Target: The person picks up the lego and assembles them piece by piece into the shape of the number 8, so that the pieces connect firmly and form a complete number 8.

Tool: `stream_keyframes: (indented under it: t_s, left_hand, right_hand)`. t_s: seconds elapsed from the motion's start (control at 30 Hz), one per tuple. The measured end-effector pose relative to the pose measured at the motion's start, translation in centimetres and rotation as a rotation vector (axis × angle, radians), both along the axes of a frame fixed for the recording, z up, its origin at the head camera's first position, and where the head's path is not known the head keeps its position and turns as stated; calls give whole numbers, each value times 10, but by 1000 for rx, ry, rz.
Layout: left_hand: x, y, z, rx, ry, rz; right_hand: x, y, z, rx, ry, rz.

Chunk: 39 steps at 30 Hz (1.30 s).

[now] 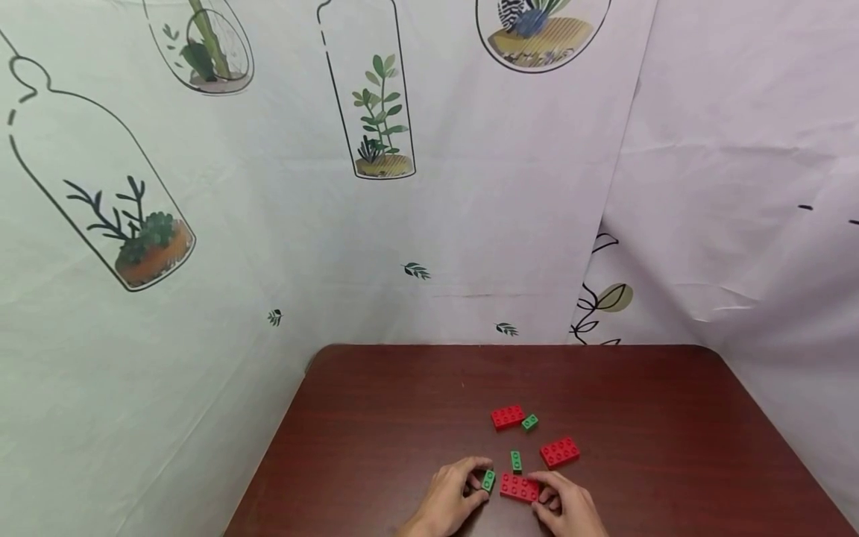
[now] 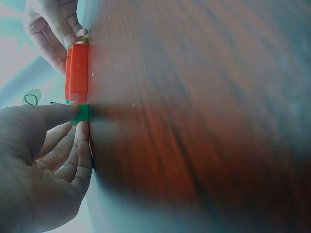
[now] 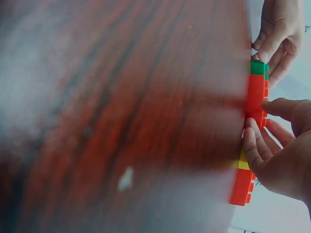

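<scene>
1. The left grip [image 1: 453,492] pinches the held green brick [image 1: 488,480] by its ends, finger at the far one, thumb at the near one, probably because that leaves the studs and long sides clear. The hand comes in from the near left, low over the counter [image 1: 376,418].
2. The far red brick [image 1: 507,418] lies loose, studs up, well beyond both hands, with the far green brick [image 1: 529,423] against or just beside its right end.
3. The middle green brick [image 1: 516,462] lies just behind the near red brick [image 1: 520,488]; I cannot tell whether they touch.
4. That near red brick sits flat, its left end just beside the held green brick.
5. The right-hand red brick [image 1: 560,452] lies untouched beyond the right fingers.
6. The right grip [image 1: 567,506] pinches the near red brick's right end, thumb nearer, finger farther, apparently to steady it; the hand reaches in from the near right.
</scene>
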<state>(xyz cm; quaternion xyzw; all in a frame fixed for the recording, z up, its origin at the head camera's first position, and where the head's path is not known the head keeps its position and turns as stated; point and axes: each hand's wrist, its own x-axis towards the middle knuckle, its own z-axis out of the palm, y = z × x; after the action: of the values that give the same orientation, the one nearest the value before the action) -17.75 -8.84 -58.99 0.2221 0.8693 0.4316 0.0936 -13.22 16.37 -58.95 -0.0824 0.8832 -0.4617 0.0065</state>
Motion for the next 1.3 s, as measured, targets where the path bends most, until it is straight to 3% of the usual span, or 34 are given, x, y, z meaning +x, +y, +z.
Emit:
stream_keyframes:
  t_s: [0.63, 1.1, 1.3]
  left_hand:
    - [1, 0, -2, 11, 3, 1]
    - [3, -8, -1, 70, -29, 23]
    - [6, -10, 1, 55, -5, 35]
  right_hand:
    - [0, 0, -1, -55, 13, 3]
    - [2, -3, 0, -62, -24, 43]
    - [1, -5, -1, -69, -25, 76]
